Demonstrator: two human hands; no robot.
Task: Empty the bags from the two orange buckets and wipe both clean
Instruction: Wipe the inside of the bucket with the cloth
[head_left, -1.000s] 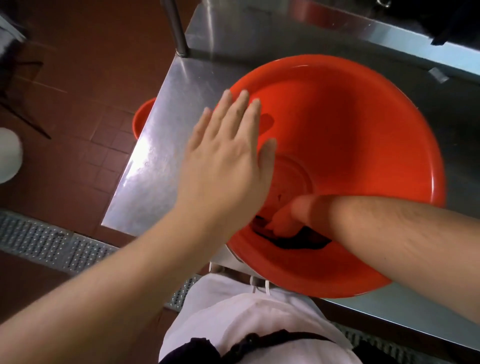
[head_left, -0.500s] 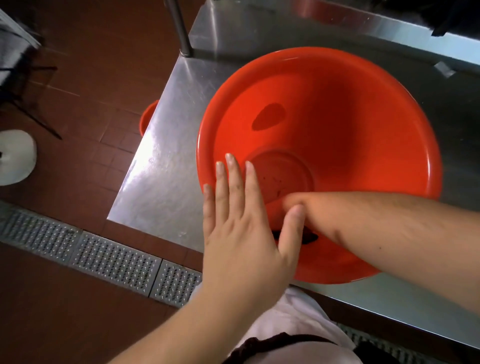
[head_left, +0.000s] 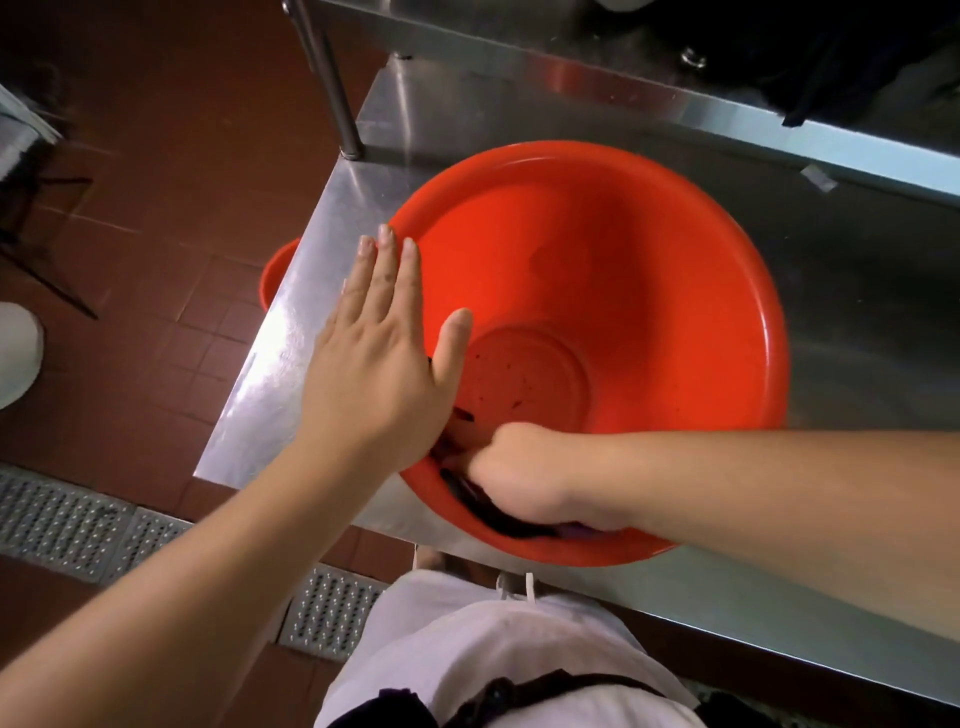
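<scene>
A large orange bucket (head_left: 649, 291) stands on the steel table (head_left: 322, 291), its near rim over the table's front edge. Dark specks dot its round bottom. My left hand (head_left: 384, 358) lies flat with straight fingers over the bucket's left rim, thumb inside. My right hand (head_left: 514, 467) is down inside the near wall, fingers curled on a dark cloth (head_left: 488, 512) pressed against the orange wall. A second orange bucket (head_left: 275, 270) peeks out below the table's left edge.
Red floor tiles (head_left: 171, 218) lie to the left, with a metal drain grate (head_left: 78, 525) along the table's front. A steel post (head_left: 332, 88) rises at the table's back left corner. A raised steel shelf (head_left: 649, 88) runs along the back. A white object (head_left: 15, 353) sits at far left.
My left hand moved from the bucket's near rim up and left onto its left rim. My right hand with the cloth slid along the near inner wall. The view shifted slightly.
</scene>
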